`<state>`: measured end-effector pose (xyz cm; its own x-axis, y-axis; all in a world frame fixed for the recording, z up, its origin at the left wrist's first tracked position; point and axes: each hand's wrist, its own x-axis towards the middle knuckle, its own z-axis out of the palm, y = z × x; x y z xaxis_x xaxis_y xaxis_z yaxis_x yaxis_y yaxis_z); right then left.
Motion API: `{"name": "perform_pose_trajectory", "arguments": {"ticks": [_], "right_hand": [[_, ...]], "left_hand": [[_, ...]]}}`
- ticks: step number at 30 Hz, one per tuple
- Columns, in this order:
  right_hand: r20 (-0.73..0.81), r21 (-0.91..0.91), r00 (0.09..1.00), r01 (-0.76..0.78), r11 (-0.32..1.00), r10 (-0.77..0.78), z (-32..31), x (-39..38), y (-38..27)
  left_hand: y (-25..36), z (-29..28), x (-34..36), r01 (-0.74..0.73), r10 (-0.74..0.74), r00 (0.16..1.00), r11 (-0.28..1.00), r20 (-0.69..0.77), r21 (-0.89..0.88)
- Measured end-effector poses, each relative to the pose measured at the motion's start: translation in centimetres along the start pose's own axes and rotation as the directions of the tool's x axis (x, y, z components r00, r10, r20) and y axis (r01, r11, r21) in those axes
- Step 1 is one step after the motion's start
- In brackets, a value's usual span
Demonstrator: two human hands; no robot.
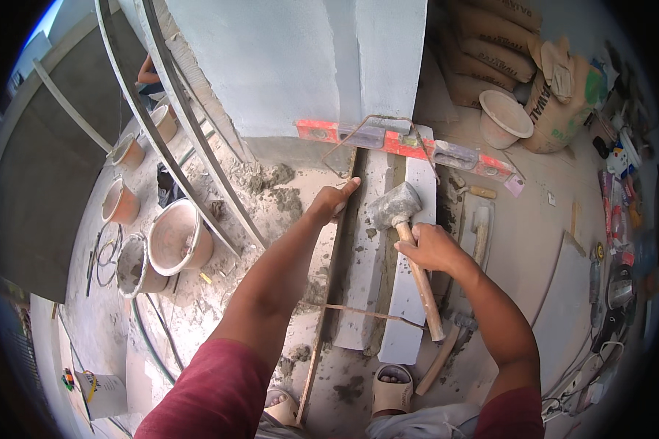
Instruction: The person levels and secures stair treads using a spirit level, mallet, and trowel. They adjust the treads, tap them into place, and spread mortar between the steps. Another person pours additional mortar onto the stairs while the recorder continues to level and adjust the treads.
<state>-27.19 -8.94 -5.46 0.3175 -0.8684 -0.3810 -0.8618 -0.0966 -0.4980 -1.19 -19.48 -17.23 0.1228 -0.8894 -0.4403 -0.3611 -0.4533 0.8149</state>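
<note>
My right hand (433,247) is wrapped round the wooden handle of a mallet (394,205), gripping it just below the grey, mortar-smeared head. The head is over two long pale blocks (419,249) lying side by side with wet mortar between them. My left hand (332,200) grips a long narrow board (334,278) standing on edge along the left block, its thumb pointing forward. A red spirit level (410,146) lies across the far end of the blocks. Bent metal rods (373,313) reach across them at both ends.
Right of the blocks lie a trowel (482,230) and a second wooden-handled hammer (441,358). Buckets (206,257) and loose mortar (278,197) are at left. Long metal bars (170,95) lean there. A pale wall (285,66) rises ahead, with stacked sacks (490,55) beyond.
</note>
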Motion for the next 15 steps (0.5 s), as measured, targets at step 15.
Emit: {"name": "perform_pose_trajectory", "arguments": {"ticks": [15], "right_hand": [[-0.584,-0.376,0.808,-0.184,0.908,-0.077,-9.4,12.3,9.4]], "left_hand": [[-1.7,-10.7,-15.2,-0.186,0.158,0.982,0.749,0.101,0.636]]}}
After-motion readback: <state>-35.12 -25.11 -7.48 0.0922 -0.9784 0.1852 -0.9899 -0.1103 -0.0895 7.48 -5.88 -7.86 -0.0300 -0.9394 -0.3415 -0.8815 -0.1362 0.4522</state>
